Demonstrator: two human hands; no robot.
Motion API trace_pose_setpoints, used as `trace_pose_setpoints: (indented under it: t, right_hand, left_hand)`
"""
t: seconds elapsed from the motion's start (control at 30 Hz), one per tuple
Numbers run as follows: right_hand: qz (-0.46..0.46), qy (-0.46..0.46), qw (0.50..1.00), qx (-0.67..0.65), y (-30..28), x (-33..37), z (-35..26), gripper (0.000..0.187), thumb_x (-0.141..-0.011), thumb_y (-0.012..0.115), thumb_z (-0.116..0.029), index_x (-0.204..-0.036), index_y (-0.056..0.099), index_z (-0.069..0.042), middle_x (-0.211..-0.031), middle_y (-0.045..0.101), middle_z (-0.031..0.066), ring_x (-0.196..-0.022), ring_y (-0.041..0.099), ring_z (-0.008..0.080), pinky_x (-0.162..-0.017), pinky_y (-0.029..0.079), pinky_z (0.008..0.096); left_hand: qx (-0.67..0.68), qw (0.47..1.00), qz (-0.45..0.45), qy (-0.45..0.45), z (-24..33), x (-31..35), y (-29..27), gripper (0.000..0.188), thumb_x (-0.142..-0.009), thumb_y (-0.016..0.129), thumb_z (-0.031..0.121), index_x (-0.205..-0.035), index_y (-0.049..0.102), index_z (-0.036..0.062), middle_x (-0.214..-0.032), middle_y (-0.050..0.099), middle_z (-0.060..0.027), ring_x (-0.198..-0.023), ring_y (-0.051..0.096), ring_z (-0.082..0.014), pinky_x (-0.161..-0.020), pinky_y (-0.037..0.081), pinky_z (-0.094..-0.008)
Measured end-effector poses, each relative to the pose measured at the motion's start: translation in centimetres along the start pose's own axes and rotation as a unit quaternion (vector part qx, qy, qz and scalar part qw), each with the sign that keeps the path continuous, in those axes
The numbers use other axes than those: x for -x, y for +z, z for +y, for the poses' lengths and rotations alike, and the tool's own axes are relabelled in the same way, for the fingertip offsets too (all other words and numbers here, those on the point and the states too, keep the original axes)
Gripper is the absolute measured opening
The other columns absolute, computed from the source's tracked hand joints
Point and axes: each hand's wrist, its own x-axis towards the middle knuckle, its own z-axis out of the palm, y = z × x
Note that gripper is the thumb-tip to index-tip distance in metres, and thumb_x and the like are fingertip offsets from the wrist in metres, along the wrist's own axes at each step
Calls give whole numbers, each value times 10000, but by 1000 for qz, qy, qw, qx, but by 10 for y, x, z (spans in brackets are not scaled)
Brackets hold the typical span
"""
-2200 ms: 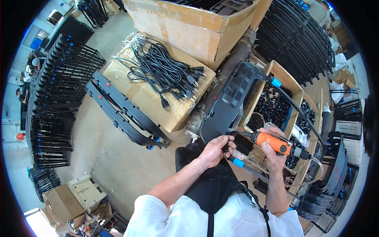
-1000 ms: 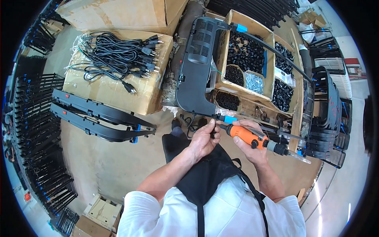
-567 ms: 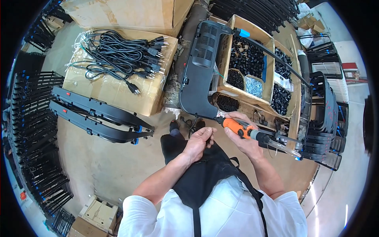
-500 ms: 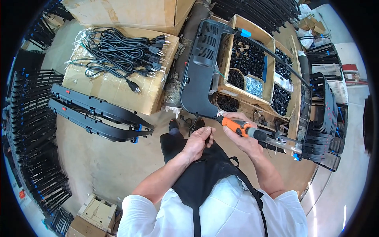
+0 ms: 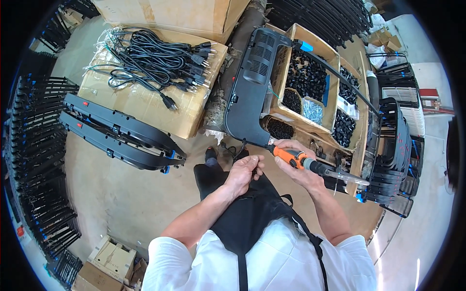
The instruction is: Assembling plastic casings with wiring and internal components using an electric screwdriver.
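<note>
My right hand (image 5: 300, 175) is wrapped round an orange and grey power screwdriver (image 5: 290, 156), held nearly level. Its dark front and a clear, pale tube-like end extend to the right. In front of my apron, my left hand (image 5: 242, 175) is closed with thumb and fingers pinched together; anything between them is too small and dark to name. Just beyond both hands lies a curved black plastic housing (image 5: 240, 111) with a vented block and a long thin bar running right. The screwdriver's rear end sits close to the housing's near corner.
Behind the housing, a divided wooden bin (image 5: 276, 110) holds black plastic parts, dark screws and silver screws (image 5: 312, 111). Black power cords (image 5: 150, 58) lie on a cardboard box (image 5: 189, 114) at left. Two black curved frames (image 5: 121, 128) stand nearer. Stacked frames (image 5: 43, 160) line the left; more (image 5: 395, 140) stand right.
The whole view has shifted slightly, with the bin and housing a little lower and to the right. Both hands keep their grip and hardly move.
</note>
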Motion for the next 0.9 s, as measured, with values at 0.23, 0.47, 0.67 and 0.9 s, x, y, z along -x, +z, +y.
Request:
trace_pose_setpoints:
  t: [0.23,0.47,0.67,0.9]
  right_hand:
    - [4,22,1000,18,-2,7,-13,433,-868,812,-81,-1273,664,-57,-1259,733,98,-1165,698,189,-1044,544,354]
    - [-11,-44,995,-87,5,13,-14,475,-865,806,-29,-1314,652,-58,-1302,712,96,-1276,635,230,-1126,492,403]
    - [-13,-81,994,-77,11,6,-14,488,-884,789,-13,-1334,603,-54,-1304,708,114,-1211,665,216,-1070,524,381]
    - [-7,-32,996,-87,21,-10,-31,451,-879,813,-79,-1306,666,-69,-1328,694,82,-1214,665,188,-1087,520,371]
  left_hand:
    - [81,996,20,-5,7,-4,3,246,-1122,558,278,-1173,659,60,-916,648,4,-730,556,-108,-626,456,-267]
    - [242,970,1,-19,21,-12,3,245,-1111,575,329,-1087,651,97,-827,582,37,-685,509,-95,-584,414,-239]
    - [291,956,-18,-34,24,-10,0,248,-1117,560,328,-1121,644,95,-832,573,35,-698,511,-102,-599,420,-246]
    - [281,960,-2,-3,37,-11,7,239,-1129,530,309,-1164,622,91,-849,613,11,-693,553,-133,-624,456,-282]
